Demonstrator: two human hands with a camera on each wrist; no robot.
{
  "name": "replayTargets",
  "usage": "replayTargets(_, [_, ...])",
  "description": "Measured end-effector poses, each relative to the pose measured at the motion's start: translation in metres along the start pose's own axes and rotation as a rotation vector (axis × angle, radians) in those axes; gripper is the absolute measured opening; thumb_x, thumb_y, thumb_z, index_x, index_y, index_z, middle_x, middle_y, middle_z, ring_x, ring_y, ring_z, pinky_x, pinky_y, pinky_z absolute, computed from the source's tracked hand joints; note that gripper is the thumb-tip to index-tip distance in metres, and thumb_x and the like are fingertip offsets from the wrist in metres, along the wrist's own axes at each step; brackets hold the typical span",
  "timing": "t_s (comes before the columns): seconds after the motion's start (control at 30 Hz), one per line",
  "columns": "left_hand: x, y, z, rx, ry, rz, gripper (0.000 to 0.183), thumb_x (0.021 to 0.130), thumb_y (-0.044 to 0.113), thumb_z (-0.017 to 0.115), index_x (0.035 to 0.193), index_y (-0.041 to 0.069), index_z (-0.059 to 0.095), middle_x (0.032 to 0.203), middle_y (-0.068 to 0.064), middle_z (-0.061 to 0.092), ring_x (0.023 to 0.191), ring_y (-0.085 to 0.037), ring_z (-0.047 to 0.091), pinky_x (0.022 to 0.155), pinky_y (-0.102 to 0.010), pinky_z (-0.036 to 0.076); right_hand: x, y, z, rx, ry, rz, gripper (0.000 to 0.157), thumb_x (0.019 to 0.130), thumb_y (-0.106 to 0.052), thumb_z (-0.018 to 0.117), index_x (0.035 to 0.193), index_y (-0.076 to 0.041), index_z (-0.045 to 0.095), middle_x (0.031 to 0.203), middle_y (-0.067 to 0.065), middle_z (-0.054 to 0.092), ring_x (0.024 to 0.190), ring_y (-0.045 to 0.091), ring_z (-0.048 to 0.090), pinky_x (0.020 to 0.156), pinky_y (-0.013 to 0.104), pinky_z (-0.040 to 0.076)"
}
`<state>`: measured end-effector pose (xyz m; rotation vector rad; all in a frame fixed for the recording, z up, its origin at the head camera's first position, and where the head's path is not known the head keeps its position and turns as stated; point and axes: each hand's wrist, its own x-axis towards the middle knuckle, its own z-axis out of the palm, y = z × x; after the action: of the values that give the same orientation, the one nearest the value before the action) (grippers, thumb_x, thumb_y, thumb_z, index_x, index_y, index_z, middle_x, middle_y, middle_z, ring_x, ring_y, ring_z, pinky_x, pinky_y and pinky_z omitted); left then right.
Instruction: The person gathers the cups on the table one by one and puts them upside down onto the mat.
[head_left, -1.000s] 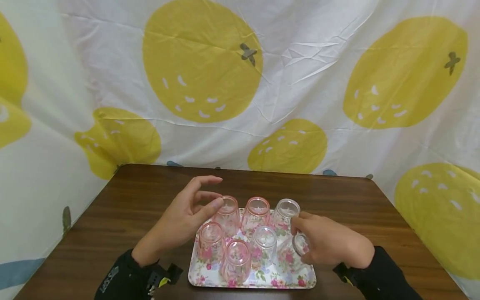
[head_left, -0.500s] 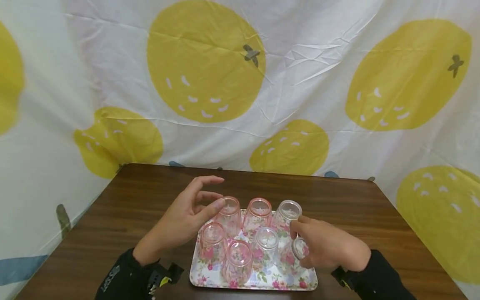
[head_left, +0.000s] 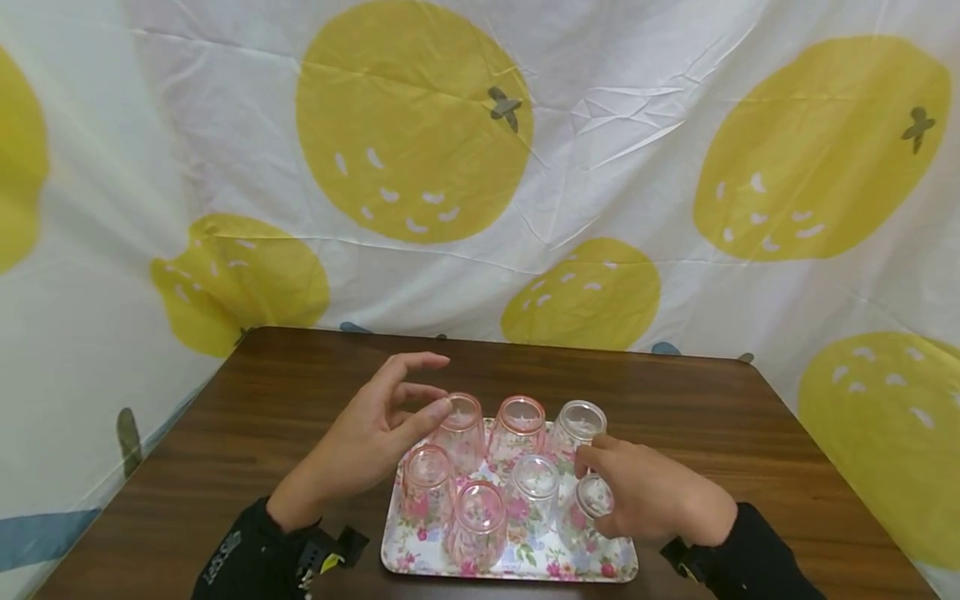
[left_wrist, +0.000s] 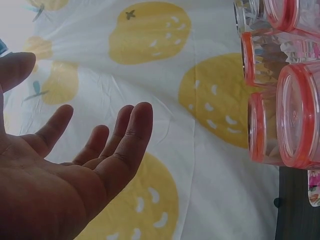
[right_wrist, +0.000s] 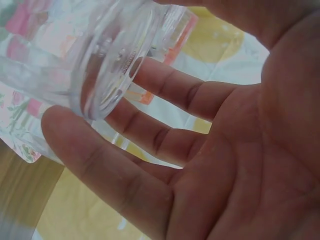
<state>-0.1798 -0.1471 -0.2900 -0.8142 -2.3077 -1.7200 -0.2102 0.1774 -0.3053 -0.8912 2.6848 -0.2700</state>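
At the front right corner of the floral tray [head_left: 405,563], my right hand [head_left: 656,492] holds a clear glass [head_left: 594,497] by its upper part, thumb on one side and fingers on the other. The right wrist view shows the fingers [right_wrist: 170,90] curved about the round end of that glass. Left of it stands another clear glass [head_left: 534,492], and a third clear glass [head_left: 582,423] is behind. My left hand [head_left: 356,446] hovers with relaxed, spread fingers beside the pink glasses, its thumb overlapping the back left pink glass [head_left: 459,437] in the head view.
Several pink glasses, among them a front one [head_left: 478,525] and a left one [head_left: 427,482], stand bottom up on the tray. Underneath is a dark wooden table [head_left: 247,433]. A white curtain [head_left: 592,167] with yellow fruit prints hangs behind it.
The clear glass in my right hand has come from a tilt to nearly upright, shifting slightly left with the hand. My left hand has stayed in place.
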Motion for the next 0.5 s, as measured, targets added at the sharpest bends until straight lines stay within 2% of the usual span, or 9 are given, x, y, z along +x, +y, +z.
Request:
replayTargets(0.17, [0.001, -0.001, -0.001, 0.02, -0.004, 0.003, 0.044, 0.098, 0.015, 0.061, 0.139, 0.012, 0.045, 0.145, -0.016, 0.041, 0.119, -0.033, 0.055, 0.081, -0.051, 0.058, -0.003, 0.003, 0.002, 0.022, 0.027, -0.03, 0.043, 0.076, -0.019, 0.082, 0.114, -0.012, 0.062, 0.111, 0.003, 0.058, 0.082, 0.017, 0.056, 0.074, 0.042, 0.055])
replayTargets(0.33, [0.001, -0.004, 0.002, 0.119, 0.011, 0.003, 0.043, 0.097, 0.02, 0.063, 0.137, 0.013, 0.049, 0.14, -0.012, 0.047, 0.118, -0.029, 0.053, 0.085, -0.051, 0.058, -0.009, 0.006, 0.001, 0.075, 0.072, -0.068, 0.044, 0.081, -0.026, 0.08, 0.118, -0.01, 0.062, 0.117, 0.006, 0.059, 0.094, 0.02, 0.059, 0.079, 0.044, 0.055])
replayTargets(0.4, [0.001, -0.006, 0.002, 0.181, 0.018, 0.01, 0.043, 0.097, 0.024, 0.064, 0.137, 0.013, 0.05, 0.139, -0.011, 0.048, 0.121, -0.028, 0.049, 0.088, -0.054, 0.057, -0.011, 0.008, 0.0, 0.081, 0.137, -0.094, 0.042, 0.085, -0.032, 0.076, 0.118, -0.01, 0.062, 0.115, 0.006, 0.06, 0.091, 0.018, 0.059, 0.077, 0.042, 0.055])
replayTargets(0.5, [0.001, -0.012, 0.002, 0.337, 0.025, 0.031, 0.047, 0.096, 0.029, 0.065, 0.137, 0.012, 0.051, 0.14, -0.012, 0.048, 0.127, -0.028, 0.041, 0.097, -0.059, 0.048, -0.01, 0.008, -0.002, 0.044, 0.313, -0.115, 0.041, 0.092, -0.037, 0.069, 0.119, -0.008, 0.062, 0.114, 0.007, 0.06, 0.093, 0.018, 0.059, 0.078, 0.042, 0.056])
